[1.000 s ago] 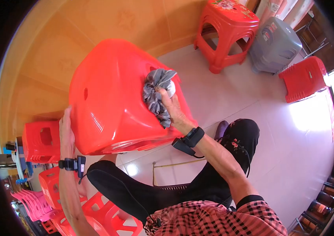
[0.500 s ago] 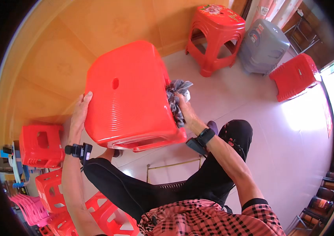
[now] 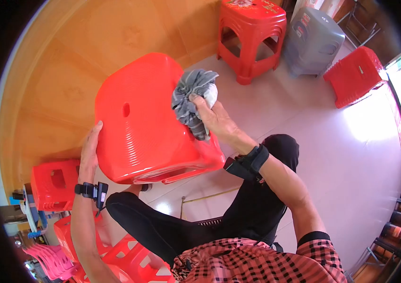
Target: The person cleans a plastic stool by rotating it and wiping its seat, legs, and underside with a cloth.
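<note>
A large red plastic stool [image 3: 139, 118] is tilted in front of me, its seat with a small oval hole facing up toward the camera. Against its left edge rests my left hand [image 3: 91, 147], fingers along the side and partly hidden behind it. A bunched grey striped cloth [image 3: 193, 99] is gripped in my right hand [image 3: 217, 120], at the seat's right edge and side. Whether the cloth presses on the plastic is hard to tell.
Near the orange wall [image 3: 77, 75] stand a red flowered stool [image 3: 252, 45] and a grey stool stack [image 3: 312, 42]. Another red stack [image 3: 355, 78] is farther right. Red stools [image 3: 55, 186] and pink ones [image 3: 51, 262] are at lower left; dark bottles [image 3: 395, 231] at lower right.
Compared with half a second ago, the stool has shifted slightly left. My right hand has brought the cloth up and left from its side to the seat's right edge. My left hand stays on the left edge.
</note>
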A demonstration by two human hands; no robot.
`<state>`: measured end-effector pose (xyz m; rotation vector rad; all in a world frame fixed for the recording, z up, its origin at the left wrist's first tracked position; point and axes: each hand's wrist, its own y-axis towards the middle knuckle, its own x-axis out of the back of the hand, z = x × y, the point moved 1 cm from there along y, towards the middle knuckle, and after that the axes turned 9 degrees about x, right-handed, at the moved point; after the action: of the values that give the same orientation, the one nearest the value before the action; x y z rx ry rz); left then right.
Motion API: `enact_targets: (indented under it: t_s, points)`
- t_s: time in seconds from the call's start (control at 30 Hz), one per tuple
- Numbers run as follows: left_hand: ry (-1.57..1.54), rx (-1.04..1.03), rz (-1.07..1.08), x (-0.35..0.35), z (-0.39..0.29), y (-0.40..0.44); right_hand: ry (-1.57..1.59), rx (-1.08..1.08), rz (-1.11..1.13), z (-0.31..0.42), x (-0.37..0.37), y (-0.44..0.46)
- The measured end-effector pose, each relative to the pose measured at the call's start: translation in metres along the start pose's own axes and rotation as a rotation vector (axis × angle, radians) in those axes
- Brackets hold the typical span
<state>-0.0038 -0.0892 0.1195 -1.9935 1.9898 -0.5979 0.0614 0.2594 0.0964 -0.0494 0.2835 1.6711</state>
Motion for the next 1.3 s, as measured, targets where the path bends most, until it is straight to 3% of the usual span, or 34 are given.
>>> enact_targets:
  t_s: [0.13,0.27,0.33,0.4,0.47,0.53,0.73,0.83,0.9,1.03,1.13,1.17,1.2,1.27,1.3]
  points:
    - [-0.145,0.058,0.036,0.000,0.001,0.001,0.200,-0.068,-0.074,0.012,-0.009,0.002]
    - [-0.106,-0.013,-0.024,0.027,0.008,0.025,0.240,-0.004,-0.127,-0.011,-0.021,0.020]
    - [-0.230,-0.095,0.083,-0.003,-0.038,-0.021,0.624,-0.004,-0.280,-0.008,-0.031,0.036]
    - [-0.236,-0.101,0.092,-0.031,-0.093,-0.081,0.381,0.317,-0.245,0.027,-0.033,0.051]
    - [-0.174,-0.069,0.041,-0.017,-0.125,-0.071,0.621,0.444,-0.203,0.048,-0.026,0.068]
    - [-0.124,-0.037,0.006,-0.012,-0.134,-0.071,0.692,0.376,-0.069,0.047,-0.019,0.057]
    - [-0.239,0.015,0.023,-0.022,-0.104,-0.065,0.676,0.204,-0.194,0.037,-0.025,0.034]
    - [-0.227,-0.032,0.102,-0.011,-0.111,-0.077,0.758,0.306,-0.160,0.065,-0.040,0.029]
    - [-0.188,-0.229,0.064,-0.011,-0.122,-0.102,0.720,0.366,-0.152,0.090,-0.055,0.020]
    - [-0.149,-0.197,0.163,0.045,-0.146,-0.116,0.683,0.463,0.022,0.138,-0.087,0.016]
    - [-0.148,-0.270,0.088,0.066,-0.150,-0.147,0.608,0.694,0.027,0.179,-0.119,0.015]
    - [-0.150,-0.302,0.063,0.074,-0.150,-0.161,0.625,0.370,0.125,0.201,-0.132,-0.006]
    - [-0.154,-0.326,0.041,0.084,-0.151,-0.174,0.619,0.376,0.146,0.206,-0.138,-0.003]
    - [-0.151,-0.382,-0.010,0.104,-0.151,-0.204,0.928,0.557,0.694,0.219,-0.155,0.004]
    - [-0.152,-0.406,-0.042,0.113,-0.150,-0.219,0.724,0.319,0.393,0.245,-0.172,-0.021]
